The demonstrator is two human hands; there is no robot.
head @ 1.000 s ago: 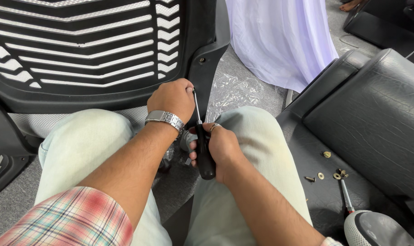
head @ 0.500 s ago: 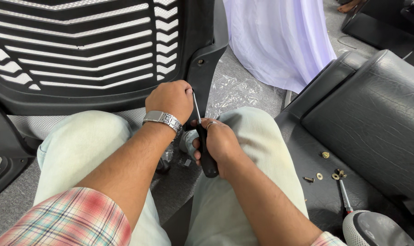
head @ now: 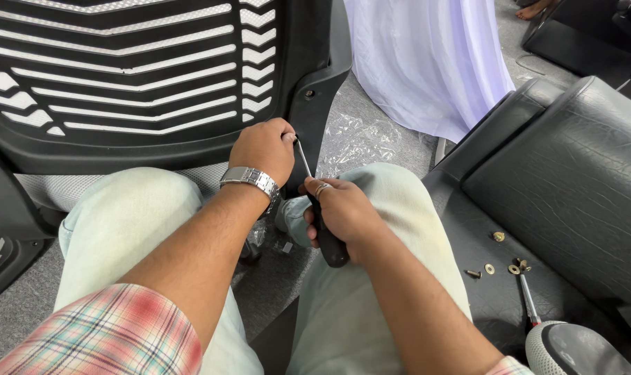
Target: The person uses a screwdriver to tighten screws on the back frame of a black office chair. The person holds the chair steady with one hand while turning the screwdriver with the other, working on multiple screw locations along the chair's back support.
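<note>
At frame centre, the right hand (head: pixel 343 212) has its fingers clamped around the black handle of a slim steel-shafted screwdriver (head: pixel 317 208). Its long axis slants up-left, tip meeting the black slotted plastic chair back (head: pixel 155 76) beside the left hand (head: pixel 263 149), whose curled fingers press together at the shaft's tip, the nearer hand there.

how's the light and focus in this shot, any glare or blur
Head view: soft, even light with only faint shadows under the hands; sharp focus on the left hand, right hand and screwdriver; mild glare on the watch and the crinkled plastic; the white cloth is bright, nearly washed out; straight edges bow slightly toward the frame's borders, no motion blur.
</note>
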